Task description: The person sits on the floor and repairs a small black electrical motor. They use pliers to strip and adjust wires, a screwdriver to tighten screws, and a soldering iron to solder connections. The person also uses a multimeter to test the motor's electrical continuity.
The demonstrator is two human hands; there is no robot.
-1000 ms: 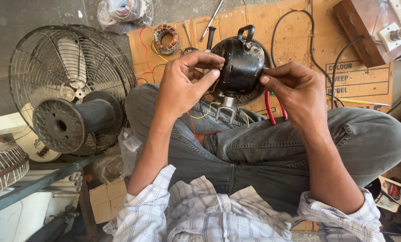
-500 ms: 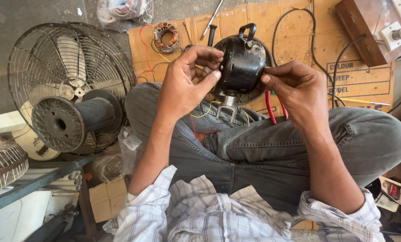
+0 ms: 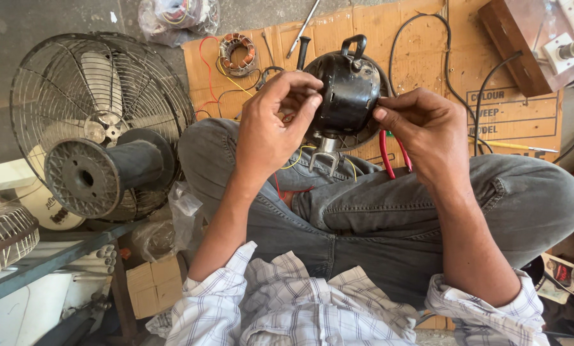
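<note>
I sit cross-legged in grey jeans and hold a round black fan motor point(image 3: 349, 88) above my lap. My left hand point(image 3: 271, 128) grips its left side, fingers curled over the rim. My right hand point(image 3: 424, 131) pinches its right side. A metal bracket point(image 3: 325, 154) hangs under the motor, with yellow and red wires point(image 3: 296, 163) trailing down to my knee. A loop handle sticks up from the motor's top.
A caged table fan point(image 3: 98, 122) lies on its side at left. Flattened cardboard point(image 3: 428, 57) holds a copper-wound stator point(image 3: 237, 54), a screwdriver point(image 3: 305, 27), black cables and red-handled pliers point(image 3: 389, 160). A wooden board with sockets point(image 3: 537, 38) sits far right. A metal shelf point(image 3: 37, 256) is lower left.
My hands and the motor have stayed nearly in place; my left fingers have shifted slightly on the motor's rim.
</note>
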